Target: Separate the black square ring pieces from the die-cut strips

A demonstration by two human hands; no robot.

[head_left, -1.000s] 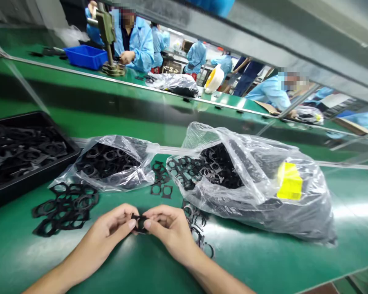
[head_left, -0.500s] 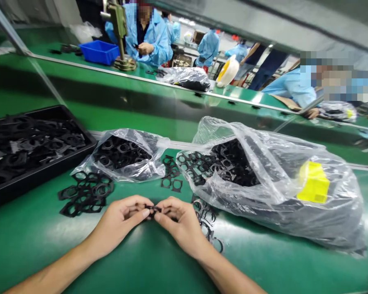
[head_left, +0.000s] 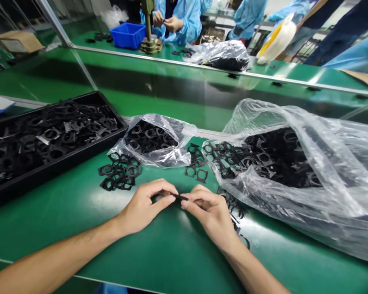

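Between the fingertips of both hands is a small thin black plastic part (head_left: 180, 197), seen nearly edge-on. My left hand (head_left: 150, 200) pinches its left end between thumb and fingers. On the other end, my right hand (head_left: 209, 208) closes in a pinch too. Behind my left hand lies a loose pile of flat black ring-shaped parts (head_left: 119, 171). More black rings (head_left: 233, 204) are spread beside my right hand, partly hidden by it. A few square-edged black rings (head_left: 196, 163) rest on the green table (head_left: 135, 253) beyond the hands.
A black tray (head_left: 64, 159) heaped with black parts stands at left. A small clear bag (head_left: 184, 141) and a large clear bag (head_left: 334, 204), both holding black parts, lie behind and at right. Across a low divider, a co-worker's hands (head_left: 168, 23) are near a blue bin (head_left: 127, 36).
The view has swung right-to-left across the scene, so everything sits further right. The held part now appears flatter and thinner, and my hands are slightly further apart.
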